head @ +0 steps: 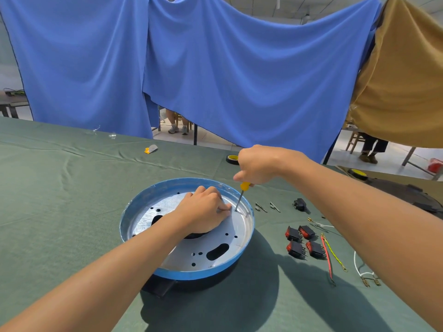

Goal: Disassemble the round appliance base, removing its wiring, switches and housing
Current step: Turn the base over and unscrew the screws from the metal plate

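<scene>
one screwdriver [240,198] tip touches base [143,200] just beside left hand [203,213] fingertips [226,208].

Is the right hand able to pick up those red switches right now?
Probably not yet: the right hand grips the screwdriver, though the red switches lie uncovered beside the base.

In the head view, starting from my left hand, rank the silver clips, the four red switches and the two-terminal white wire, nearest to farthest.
From the left hand:
1. Silver clips, just right of the base.
2. Red switches, farther right and toward the person.
3. Two-terminal white wire, farthest right.
</scene>
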Available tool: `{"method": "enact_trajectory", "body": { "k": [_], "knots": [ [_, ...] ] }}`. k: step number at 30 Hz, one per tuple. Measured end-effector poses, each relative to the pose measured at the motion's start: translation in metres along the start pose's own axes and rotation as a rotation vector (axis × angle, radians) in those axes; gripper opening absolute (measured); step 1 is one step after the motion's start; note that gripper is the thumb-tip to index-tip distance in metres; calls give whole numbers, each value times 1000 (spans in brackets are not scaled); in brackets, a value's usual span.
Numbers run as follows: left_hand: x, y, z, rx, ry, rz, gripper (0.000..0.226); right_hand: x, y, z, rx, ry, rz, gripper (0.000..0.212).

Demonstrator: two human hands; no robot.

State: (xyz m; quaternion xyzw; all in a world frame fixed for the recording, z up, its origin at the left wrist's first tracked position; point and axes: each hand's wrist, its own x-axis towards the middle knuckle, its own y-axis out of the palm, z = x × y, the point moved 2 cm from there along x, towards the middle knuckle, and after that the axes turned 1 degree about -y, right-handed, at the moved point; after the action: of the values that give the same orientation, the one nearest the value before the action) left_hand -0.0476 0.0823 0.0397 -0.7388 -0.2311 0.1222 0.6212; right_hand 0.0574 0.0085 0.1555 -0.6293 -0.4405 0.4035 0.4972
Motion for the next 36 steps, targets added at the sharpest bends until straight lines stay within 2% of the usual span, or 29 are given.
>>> {"method": "enact_trajectory", "body": {
  "k": [9, 14, 17, 18, 21, 27, 30, 34, 36],
  "knots": [
    [5, -5, -1, 10, -18, 69, 34, -5, -9, -3, 76, -60, -29, 6],
    [7, -7, -1, 3, -16, 85, 35, 0, 1, -4, 138, -100, 0, 6],
    [8, -8, -1, 7, -13, 91, 34, 3, -1, -3, 115, 2, 19, 49],
    [8, -8, -1, 4, -16, 89, 35, 4, -3, -3, 97, 23, 26, 54],
    [9, -9, -1, -5, -18, 90, 35, 6, -3, 1, 29, 51, -3, 37],
    [10, -8, 0, 2, -10, 90, 36, 3, -7, -1, 164, -7, -36, 3],
    [11, -8, 1, -1, -7, 93, 36, 7, -5, -5, 178, -19, -27, 5],
    [12, -10, 2, -17, -1, 111, 33, 13, 0, -9, 130, 85, -97, 50],
    [13, -12, 1, -32, -3, 117, 32, 13, 3, -8, 122, 100, -127, 43]
  ]
}}
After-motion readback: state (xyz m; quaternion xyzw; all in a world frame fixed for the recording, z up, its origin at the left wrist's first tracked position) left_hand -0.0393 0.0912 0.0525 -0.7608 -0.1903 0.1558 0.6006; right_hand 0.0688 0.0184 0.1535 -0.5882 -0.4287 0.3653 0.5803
